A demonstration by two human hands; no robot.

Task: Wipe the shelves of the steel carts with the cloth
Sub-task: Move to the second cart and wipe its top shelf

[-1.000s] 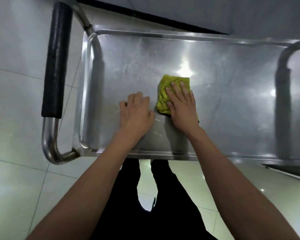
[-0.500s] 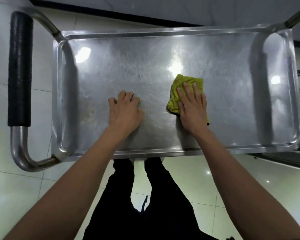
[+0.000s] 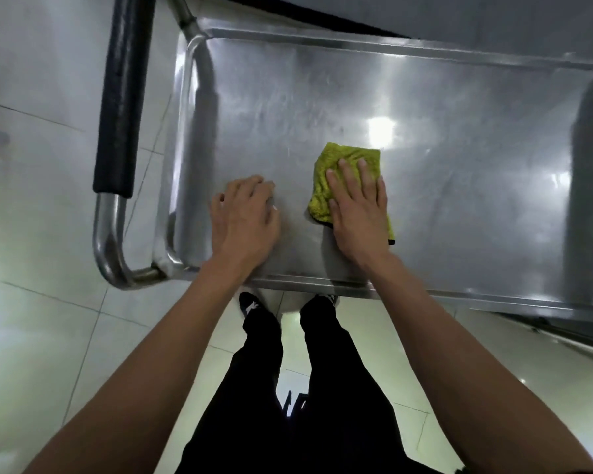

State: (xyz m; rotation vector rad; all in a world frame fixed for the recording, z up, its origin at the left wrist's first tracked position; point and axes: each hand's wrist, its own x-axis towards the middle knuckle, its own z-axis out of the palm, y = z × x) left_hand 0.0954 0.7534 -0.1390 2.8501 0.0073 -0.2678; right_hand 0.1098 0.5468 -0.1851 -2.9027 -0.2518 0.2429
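Bare steel lies open beyond and to the right of the 2 hands on the cart shelf (image 3: 442, 107), hemmed by its raised rim, the black-gripped handle (image 3: 124, 97) at left and a curved post (image 3: 586, 107) at right.

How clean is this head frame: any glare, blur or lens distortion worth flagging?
Head view: ceiling-light glare blooms on the steel shelf just beyond the yellow-green cloth; the left hand looks slightly motion-smeared, while the right hand reads sharper; wide-angle bending curves the black handle; the floor at the left edge is blurred.
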